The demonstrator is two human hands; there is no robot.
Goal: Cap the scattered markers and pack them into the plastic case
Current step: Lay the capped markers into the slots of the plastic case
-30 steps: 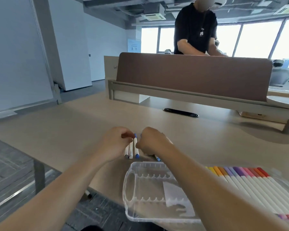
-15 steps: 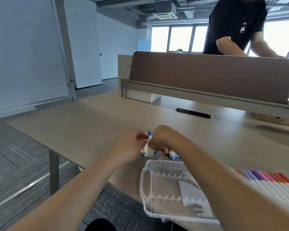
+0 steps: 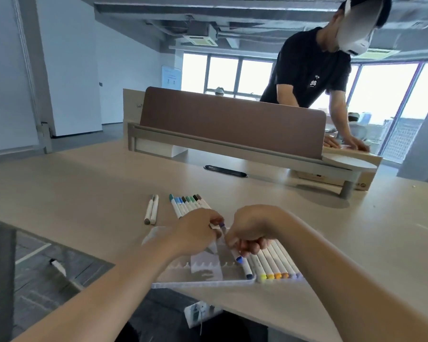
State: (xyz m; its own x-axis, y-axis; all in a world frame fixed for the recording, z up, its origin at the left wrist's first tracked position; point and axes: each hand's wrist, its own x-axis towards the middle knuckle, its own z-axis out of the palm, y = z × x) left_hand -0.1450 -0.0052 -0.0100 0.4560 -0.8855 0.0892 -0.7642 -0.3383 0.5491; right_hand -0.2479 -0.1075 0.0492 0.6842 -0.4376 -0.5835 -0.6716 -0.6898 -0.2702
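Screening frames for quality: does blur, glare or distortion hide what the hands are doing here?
Head view: windows blown out behind; wide-angle warps the desk toward the edges; left hand, right hand and plastic case motion-softened, so the marker pinched between them reads only roughly.

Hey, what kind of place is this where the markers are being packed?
Most likely an open-plan office: a long shared desk with a brown divider screen, a row of large windows, and a ceiling air-conditioning unit.
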